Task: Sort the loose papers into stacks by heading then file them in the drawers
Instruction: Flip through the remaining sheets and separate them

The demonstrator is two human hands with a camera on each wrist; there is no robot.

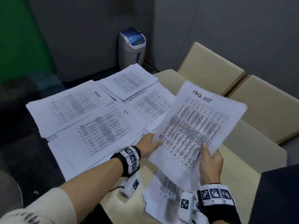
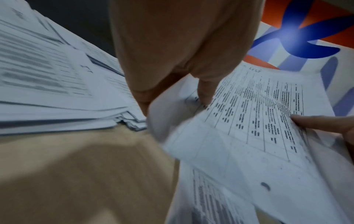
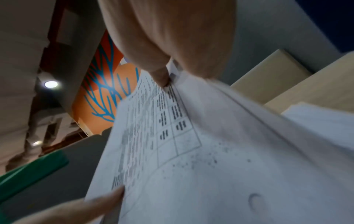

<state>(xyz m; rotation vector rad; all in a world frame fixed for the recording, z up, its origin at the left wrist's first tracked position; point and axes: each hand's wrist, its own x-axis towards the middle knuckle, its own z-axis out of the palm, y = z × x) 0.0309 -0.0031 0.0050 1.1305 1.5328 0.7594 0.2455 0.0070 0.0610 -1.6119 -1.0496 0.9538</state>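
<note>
A bundle of printed sheets headed "TASK LIST" [image 1: 199,120] is held tilted above the beige table [image 1: 252,157]. My right hand [image 1: 210,160] grips its near right edge, thumb on top. My left hand [image 1: 151,142] pinches the bundle's left edge, thumb on the page; the same sheets [image 2: 254,115] show in the left wrist view, and again [image 3: 191,144] in the right wrist view. Several sorted stacks lie on the table's left half: one headed "ADMIN" [image 1: 69,107], one headed "IT" [image 1: 100,133], one at the back [image 1: 129,81] and one [image 1: 152,105] partly behind the held bundle.
More loose sheets [image 1: 163,194] lie on the table under my hands. A grey bin with a blue lid [image 1: 131,47] stands in the far corner. Two beige chair backs [image 1: 210,68] line the table's right side. No drawers are in view.
</note>
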